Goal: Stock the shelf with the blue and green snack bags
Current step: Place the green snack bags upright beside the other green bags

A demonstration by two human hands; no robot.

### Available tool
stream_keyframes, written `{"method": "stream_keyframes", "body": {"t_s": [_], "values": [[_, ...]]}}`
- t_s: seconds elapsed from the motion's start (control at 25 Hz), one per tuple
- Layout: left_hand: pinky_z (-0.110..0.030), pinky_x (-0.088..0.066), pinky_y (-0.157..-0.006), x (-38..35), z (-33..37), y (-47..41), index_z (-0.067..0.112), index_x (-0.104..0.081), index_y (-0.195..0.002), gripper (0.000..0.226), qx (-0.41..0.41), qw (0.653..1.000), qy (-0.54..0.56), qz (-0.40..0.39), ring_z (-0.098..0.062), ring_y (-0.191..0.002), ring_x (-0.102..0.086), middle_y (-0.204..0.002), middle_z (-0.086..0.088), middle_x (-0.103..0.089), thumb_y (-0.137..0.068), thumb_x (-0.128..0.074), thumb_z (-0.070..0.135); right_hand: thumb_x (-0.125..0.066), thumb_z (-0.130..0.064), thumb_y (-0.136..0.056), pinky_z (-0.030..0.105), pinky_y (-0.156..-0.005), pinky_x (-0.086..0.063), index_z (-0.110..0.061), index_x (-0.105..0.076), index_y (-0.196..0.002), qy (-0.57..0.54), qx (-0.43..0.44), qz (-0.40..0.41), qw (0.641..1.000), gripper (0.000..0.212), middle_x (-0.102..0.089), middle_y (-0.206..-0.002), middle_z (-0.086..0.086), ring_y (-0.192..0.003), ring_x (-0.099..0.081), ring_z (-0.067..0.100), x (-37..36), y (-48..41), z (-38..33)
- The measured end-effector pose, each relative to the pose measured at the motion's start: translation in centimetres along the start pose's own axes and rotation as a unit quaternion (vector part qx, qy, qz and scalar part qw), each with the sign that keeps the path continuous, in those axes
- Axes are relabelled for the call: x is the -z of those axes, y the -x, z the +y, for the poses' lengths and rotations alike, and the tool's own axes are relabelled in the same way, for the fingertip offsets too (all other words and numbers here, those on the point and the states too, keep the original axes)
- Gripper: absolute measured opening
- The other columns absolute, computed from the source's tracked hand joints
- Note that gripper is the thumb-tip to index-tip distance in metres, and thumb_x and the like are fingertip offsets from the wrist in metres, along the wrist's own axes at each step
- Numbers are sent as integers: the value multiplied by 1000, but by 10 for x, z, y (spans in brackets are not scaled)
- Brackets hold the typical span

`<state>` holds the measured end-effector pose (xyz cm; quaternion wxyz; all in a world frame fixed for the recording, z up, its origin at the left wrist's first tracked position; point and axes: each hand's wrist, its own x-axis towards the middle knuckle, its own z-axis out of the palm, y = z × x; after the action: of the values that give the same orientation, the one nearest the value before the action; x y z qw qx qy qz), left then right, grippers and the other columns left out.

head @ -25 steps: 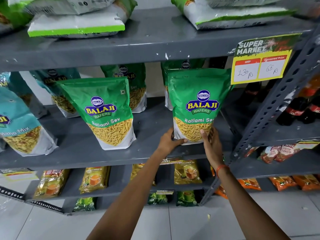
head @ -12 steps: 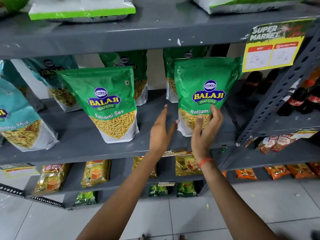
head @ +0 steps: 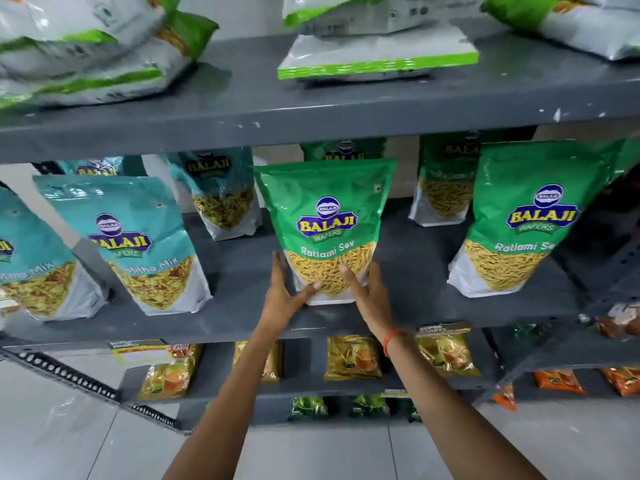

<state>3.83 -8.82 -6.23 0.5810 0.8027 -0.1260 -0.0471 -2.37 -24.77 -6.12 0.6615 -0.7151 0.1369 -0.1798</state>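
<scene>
A green Ratlami Sev snack bag (head: 327,209) stands upright at the middle of the grey shelf (head: 242,317). My left hand (head: 284,296) grips its lower left edge, thumb across the front bottom. My right hand (head: 370,292) presses on its lower right side. A second green bag (head: 530,216) stands to the right, apart from my hands. Blue Mitha Mix bags (head: 128,237) stand to the left. Further blue (head: 221,199) and green (head: 443,188) bags stand at the back of the shelf.
The shelf above holds white-and-green bags (head: 377,60) lying flat. Below are yellow packets (head: 353,358) and dark green packets (head: 308,407); orange packets (head: 557,381) sit at the lower right. A slotted grey upright (head: 616,271) bounds the shelf on the right.
Both hands let go of the right green bag, which stays standing, and moved left onto the middle green bag. The view shifted left and up.
</scene>
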Motion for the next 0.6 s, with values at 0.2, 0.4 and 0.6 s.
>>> {"method": "stream_keyframes", "body": {"t_s": [0.2,0.4,0.6], "values": [[-40,-50,-95,-6,-10,-5,13,-49,-124,67,102,992,-12,-71,-25,-113,-59,-126,-7,-62,-67,-81,28,-71,-42,-76,11,-75,-47,-21,-52,-108,62,-43,-49,996,44,-65,-106,-11,-100,-60,3,22,-2,16],[-39,-49,-93,-43,5,9,12,-46,-128,66,96,993,-49,-53,-27,-113,-58,-128,-8,-60,-72,-76,30,-68,-30,-81,26,-92,-47,-17,-50,-111,48,-53,-54,996,37,-63,-114,-4,-114,-59,15,59,-9,22],[-35,-48,-90,-44,4,11,13,-48,-125,63,93,993,-61,-47,-26,-112,-59,-126,-8,-62,-71,-76,30,-70,-35,-78,32,-100,-45,-18,-43,-125,87,-72,-93,989,56,-57,-125,-4,-116,-55,12,64,-9,19]]}}
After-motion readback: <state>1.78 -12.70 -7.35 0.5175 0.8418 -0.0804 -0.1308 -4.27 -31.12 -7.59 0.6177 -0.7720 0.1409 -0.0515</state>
